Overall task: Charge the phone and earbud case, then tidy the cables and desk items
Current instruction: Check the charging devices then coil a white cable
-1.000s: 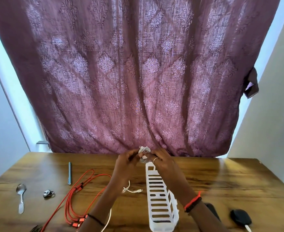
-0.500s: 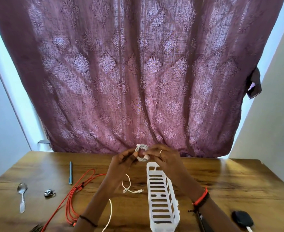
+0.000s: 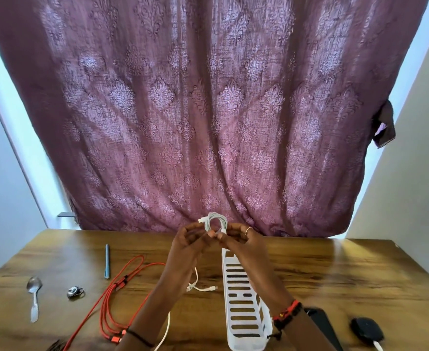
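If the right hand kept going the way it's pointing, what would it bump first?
Probably the left hand, just opposite the right hand; both pinch the coiled white cable. Behind hangs the curtain, but depth is unclear.

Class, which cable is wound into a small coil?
The white cable pinched between left hand and right hand; orange cable and loose white cable sprawl on the table.
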